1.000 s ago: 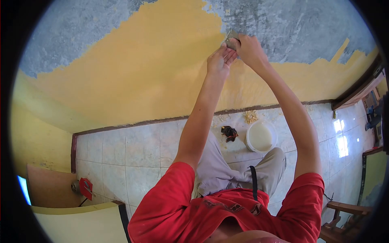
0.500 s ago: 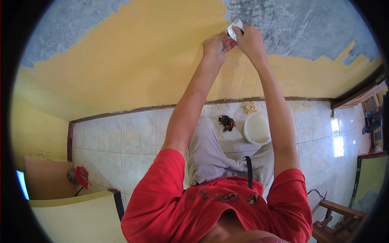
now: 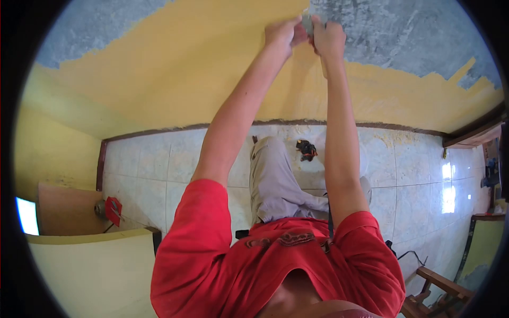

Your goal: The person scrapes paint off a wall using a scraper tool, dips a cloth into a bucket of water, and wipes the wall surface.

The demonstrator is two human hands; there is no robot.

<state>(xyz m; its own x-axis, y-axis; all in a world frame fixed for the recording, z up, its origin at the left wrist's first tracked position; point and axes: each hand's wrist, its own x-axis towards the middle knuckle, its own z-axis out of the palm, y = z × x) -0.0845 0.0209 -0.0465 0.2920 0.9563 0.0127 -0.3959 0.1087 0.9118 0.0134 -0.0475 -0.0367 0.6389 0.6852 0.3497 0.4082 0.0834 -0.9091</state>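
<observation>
Left hand [image 3: 281,35]: raised to the wall, thumb and fingers partly curled at the near edge of the small flat grey scraper [image 3: 307,24]. From my remote view I cannot tell whether it pinches that edge or only steadies it.

Right hand [image 3: 329,40]: closed on the scraper's other side, thumb pointing up along it. I see the scraper between the two hands, at the boundary of paint and bare surface; contact with the wall I cannot confirm.

Wall, yellow paint [image 3: 185,74]: wide area, left of and below the hands.

Wall, grey patch [image 3: 395,34]: bare and mottled, ragged lower edge, beginning just beside the right hand. Second grey patch [image 3: 101,26]: upper left.

Skirting [image 3: 222,125]: one dark strip along the wall's foot.

Floor [image 3: 143,164]: pale tiles, with yellowish flakes [image 3: 401,139] near the skirting.

Dark bundle [image 3: 306,151]: one, crumpled, with orange bits, on the tiles between the forearms as I see it.

Clothing: red shirt [image 3: 275,259], grey trousers [image 3: 271,177].

Outer left: red object [image 3: 113,210] beside a brown board [image 3: 69,208].

Outer right: wooden furniture [image 3: 444,283], lower corner, partly cut off from my view.
</observation>
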